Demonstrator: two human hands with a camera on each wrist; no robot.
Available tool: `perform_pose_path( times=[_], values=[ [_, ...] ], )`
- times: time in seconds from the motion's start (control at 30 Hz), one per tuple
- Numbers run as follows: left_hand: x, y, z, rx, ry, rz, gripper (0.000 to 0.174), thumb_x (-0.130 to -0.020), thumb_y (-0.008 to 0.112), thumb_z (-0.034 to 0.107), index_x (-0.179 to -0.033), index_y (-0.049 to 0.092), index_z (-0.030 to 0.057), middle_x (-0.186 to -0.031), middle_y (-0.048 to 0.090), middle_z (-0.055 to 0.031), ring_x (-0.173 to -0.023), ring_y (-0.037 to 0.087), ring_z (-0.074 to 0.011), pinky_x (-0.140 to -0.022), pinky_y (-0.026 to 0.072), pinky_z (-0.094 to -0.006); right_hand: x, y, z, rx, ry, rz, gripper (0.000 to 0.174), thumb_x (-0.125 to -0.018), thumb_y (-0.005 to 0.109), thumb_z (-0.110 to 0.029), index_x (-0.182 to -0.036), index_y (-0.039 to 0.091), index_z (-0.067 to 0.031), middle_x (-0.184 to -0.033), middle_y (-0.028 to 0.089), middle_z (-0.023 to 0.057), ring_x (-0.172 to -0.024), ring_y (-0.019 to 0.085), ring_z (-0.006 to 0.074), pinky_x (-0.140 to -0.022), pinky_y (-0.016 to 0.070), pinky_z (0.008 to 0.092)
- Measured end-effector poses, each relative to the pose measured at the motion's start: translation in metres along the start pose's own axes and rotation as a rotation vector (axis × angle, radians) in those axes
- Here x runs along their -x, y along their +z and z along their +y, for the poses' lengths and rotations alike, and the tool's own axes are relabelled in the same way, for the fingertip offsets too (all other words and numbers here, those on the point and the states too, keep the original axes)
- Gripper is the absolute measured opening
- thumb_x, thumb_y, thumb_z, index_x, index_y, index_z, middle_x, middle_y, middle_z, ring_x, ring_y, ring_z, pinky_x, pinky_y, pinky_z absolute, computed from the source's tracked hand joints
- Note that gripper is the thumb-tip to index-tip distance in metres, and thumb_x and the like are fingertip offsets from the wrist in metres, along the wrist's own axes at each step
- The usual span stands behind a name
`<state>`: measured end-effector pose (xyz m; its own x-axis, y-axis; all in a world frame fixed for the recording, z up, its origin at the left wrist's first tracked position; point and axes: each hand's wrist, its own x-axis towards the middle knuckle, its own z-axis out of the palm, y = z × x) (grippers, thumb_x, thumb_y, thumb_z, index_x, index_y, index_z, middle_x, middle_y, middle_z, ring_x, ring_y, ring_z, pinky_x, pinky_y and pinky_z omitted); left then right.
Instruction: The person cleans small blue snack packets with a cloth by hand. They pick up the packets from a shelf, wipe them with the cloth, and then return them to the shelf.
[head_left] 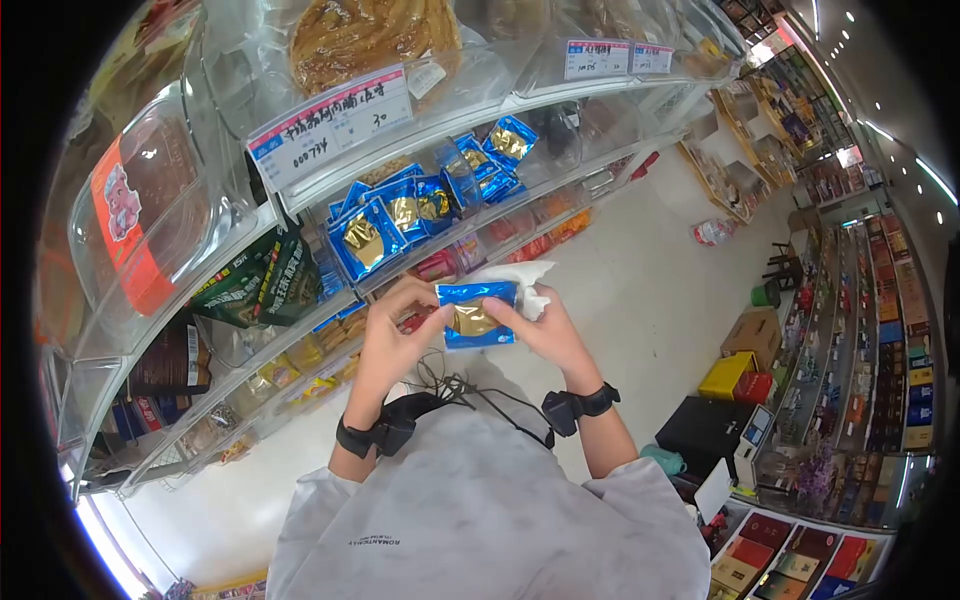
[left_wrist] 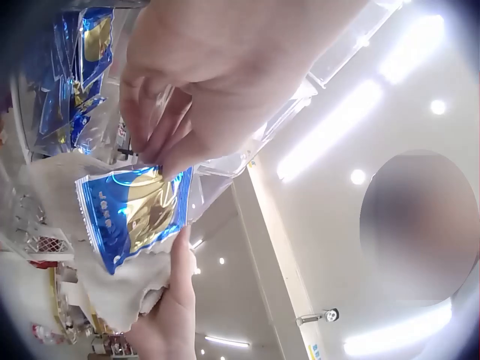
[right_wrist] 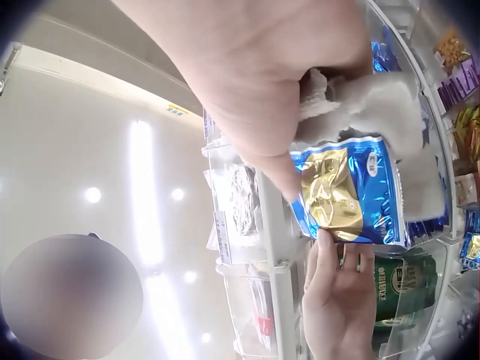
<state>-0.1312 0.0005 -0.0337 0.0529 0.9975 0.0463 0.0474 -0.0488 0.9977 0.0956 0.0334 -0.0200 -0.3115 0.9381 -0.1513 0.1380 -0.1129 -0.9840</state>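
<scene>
A blue and gold foil packet [head_left: 470,322] lies between the two hands in front of the chest. My left hand [head_left: 398,328] pinches one end of it, thumb on top; the left wrist view shows those fingertips at the edge of the packet [left_wrist: 135,214]. The right hand [head_left: 548,338] grips the other end, its thumb on the gold part. Crumpled white tissue or cloth [head_left: 530,280] is held in that same hand, behind the packet, and shows again beside the packet in the right wrist view [right_wrist: 390,112]. The right hand's curled fingers are partly hidden.
Similar blue packets [head_left: 400,212] fill a clear shelf bin just beyond the hands. Price labels [head_left: 335,125] hang on the shelf edge above, with a green bag [head_left: 262,283] at the left. Cables [head_left: 455,385] dangle by the wrists. Boxes [head_left: 728,375] stand at the right.
</scene>
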Motion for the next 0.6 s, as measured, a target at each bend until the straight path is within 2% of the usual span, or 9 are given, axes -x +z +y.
perform_pose_path(
  times=[0.07,0.1,0.17,0.27,0.37,0.4,0.47,0.5,0.6],
  values=[
    [-0.006,0.000,0.001,0.021,-0.187,-0.061,0.018,-0.091,0.073,0.014,-0.100,0.068,-0.0011,-0.102,0.066,-0.0070,-0.089,0.063,-0.0093,-0.070,0.0518,-0.0245,-0.012,-0.010,-0.002,0.053,0.013,-0.050,0.031,-0.089,0.076,-0.021,-0.106,0.069,0.0047,-0.095,0.073,0.0067,-0.084,0.066,0.0101,-0.074,0.0531,0.0261],
    [-0.010,-0.001,-0.001,-0.041,-0.199,-0.106,0.026,-0.094,0.070,0.021,-0.110,0.066,0.0002,-0.106,0.067,-0.0086,-0.093,0.064,-0.0116,-0.075,0.0526,-0.0268,-0.020,-0.017,-0.003,0.075,-0.018,-0.041,0.030,-0.090,0.076,-0.021,-0.104,0.070,0.0049,-0.093,0.073,0.0065,-0.084,0.066,0.0099,-0.074,0.0529,0.0261],
    [-0.012,0.003,0.005,-0.039,-0.205,-0.103,0.031,-0.094,0.071,0.023,-0.114,0.065,0.0005,-0.105,0.068,-0.0090,-0.095,0.065,-0.0137,-0.079,0.0527,-0.0285,-0.038,-0.034,-0.007,0.112,-0.087,-0.024,0.029,-0.090,0.076,-0.021,-0.100,0.071,0.0054,-0.090,0.073,0.0060,-0.082,0.066,0.0095,-0.073,0.0527,0.0259],
    [-0.013,0.002,0.010,-0.096,-0.252,-0.197,0.045,-0.095,0.068,0.035,-0.125,0.062,0.0019,-0.111,0.069,-0.0104,-0.103,0.065,-0.0180,-0.089,0.0520,-0.0327,-0.086,-0.071,-0.007,-0.046,-0.158,0.216,0.028,-0.091,0.075,-0.021,-0.098,0.071,0.0056,-0.088,0.073,0.0049,-0.081,0.065,0.0078,-0.072,0.0519,0.0256],
    [-0.013,-0.007,-0.011,-0.224,-0.348,-0.330,0.053,-0.098,0.061,0.045,-0.128,0.061,0.0008,-0.117,0.069,-0.0111,-0.109,0.064,-0.0204,-0.093,0.0515,-0.0331,-0.148,-0.100,-0.015,-0.116,-0.249,0.294,0.027,-0.092,0.074,-0.022,-0.096,0.071,0.0049,-0.087,0.072,0.0032,-0.080,0.064,0.0075,-0.070,0.0512,0.0273],
    [-0.012,-0.008,-0.026,-0.205,-0.382,-0.320,0.053,-0.099,0.059,0.044,-0.128,0.061,0.0006,-0.117,0.069,-0.0113,-0.110,0.065,-0.0206,-0.093,0.0518,-0.0324,-0.169,-0.105,-0.015,-0.050,-0.253,0.271,0.028,-0.093,0.073,-0.023,-0.095,0.071,0.0048,-0.086,0.072,0.0030,-0.079,0.064,0.0078,-0.069,0.0509,0.0283],
    [-0.015,-0.011,-0.047,0.085,-0.615,-0.259,0.050,-0.100,0.057,0.043,-0.128,0.061,0.0017,-0.118,0.068,-0.0114,-0.112,0.064,-0.0208,-0.094,0.0516,-0.0325,-0.208,-0.112,-0.008,0.086,-0.257,0.229,0.029,-0.093,0.072,-0.024,-0.093,0.070,0.0045,-0.085,0.072,0.0026,-0.078,0.063,0.0083,-0.068,0.0503,0.0304],
    [-0.014,-0.014,-0.059,0.126,-0.627,-0.212,0.048,-0.100,0.056,0.041,-0.128,0.061,0.0019,-0.118,0.068,-0.0115,-0.112,0.064,-0.0210,-0.094,0.0512,-0.0327,-0.226,-0.116,0.002,0.141,-0.353,0.205,0.032,-0.094,0.070,-0.027,-0.091,0.068,0.0051,-0.082,0.072,0.0066,-0.076,0.065,0.0138,-0.069,0.0497,0.0348],
    [-0.009,-0.028,-0.106,0.337,-0.679,-0.025,0.041,-0.102,0.053,0.035,-0.125,0.062,0.0024,-0.119,0.068,-0.0116,-0.112,0.064,-0.0215,-0.095,0.0500,-0.0333,-0.247,-0.140,0.027,0.393,-0.379,0.276,0.034,-0.094,0.068,-0.028,-0.091,0.067,0.0055,-0.083,0.072,0.0121,-0.078,0.068,0.0189,-0.071,0.0496,0.0365]
  ],
)
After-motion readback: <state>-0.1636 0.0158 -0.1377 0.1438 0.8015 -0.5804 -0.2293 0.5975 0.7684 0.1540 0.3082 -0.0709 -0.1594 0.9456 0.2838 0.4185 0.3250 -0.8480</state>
